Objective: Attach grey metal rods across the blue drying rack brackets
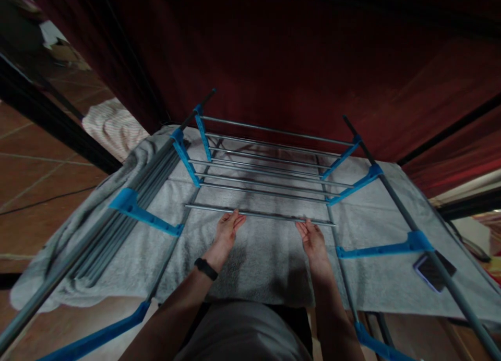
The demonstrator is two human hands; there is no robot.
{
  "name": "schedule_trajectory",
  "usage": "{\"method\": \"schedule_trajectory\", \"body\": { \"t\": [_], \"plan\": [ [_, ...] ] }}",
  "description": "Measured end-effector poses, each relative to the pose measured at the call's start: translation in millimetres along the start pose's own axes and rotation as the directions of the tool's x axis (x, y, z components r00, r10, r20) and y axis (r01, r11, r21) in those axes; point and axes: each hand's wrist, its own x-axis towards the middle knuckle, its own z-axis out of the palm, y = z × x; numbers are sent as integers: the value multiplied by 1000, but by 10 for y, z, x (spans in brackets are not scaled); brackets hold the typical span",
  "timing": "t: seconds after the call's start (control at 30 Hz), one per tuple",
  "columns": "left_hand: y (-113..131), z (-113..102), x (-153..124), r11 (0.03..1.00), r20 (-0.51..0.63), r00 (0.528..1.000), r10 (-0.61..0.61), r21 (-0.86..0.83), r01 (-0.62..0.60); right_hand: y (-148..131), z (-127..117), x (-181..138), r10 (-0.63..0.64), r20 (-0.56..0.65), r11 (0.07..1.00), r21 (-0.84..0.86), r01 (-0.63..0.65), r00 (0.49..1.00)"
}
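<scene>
A thin grey metal rod (270, 216) lies crosswise between my hands, its ends apart from the blue brackets. My left hand (227, 229), with a dark band on the wrist, pinches it left of the middle between thumb and fingers. Toward its right end my right hand (312, 236) grips it the same way. Around them stands a partly built rack of grey tubes. Its left blue bracket (146, 217) and right blue bracket (378, 250) flank the rod, with no bar between them. Farther off, several crossbars (266, 186) join the other bracket pairs.
A bundle of loose grey tubes (129, 215) lies on the grey blanket (258, 256) at left. A phone (432, 271) rests beneath the right-hand upright. Dark red cloth (274, 63) hangs behind the rack. Long uprights reach toward me on both sides.
</scene>
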Motion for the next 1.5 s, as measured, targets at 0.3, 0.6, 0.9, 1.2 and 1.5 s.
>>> {"method": "schedule_trajectory", "body": {
  "t": [0.3, 0.6, 0.9, 1.2, 1.5],
  "plan": [
    [-27, -48, 19, 1000, 79, 997, -8, -15, 9, 30, 133, -28, 76, 11, 997, -19, -76, 997],
    [-86, -89, 27, 997, 94, 995, -21, -73, 28, 270, 236, -66, 52, -40, 996, -65, -54, 998],
    [-126, -110, 48, 990, 96, 995, -37, -132, 49, 178, 127, 49, 50, -123, 994, -94, -62, 991],
    [-142, -121, 44, 991, 113, 993, -31, -129, 46, 193, 105, -3, 26, -131, 996, -83, -37, 991],
    [-185, -154, 48, 990, 114, 994, -8, -138, 24, 205, 84, -29, -2, -48, 996, -91, -2, 999]
  ]
}}
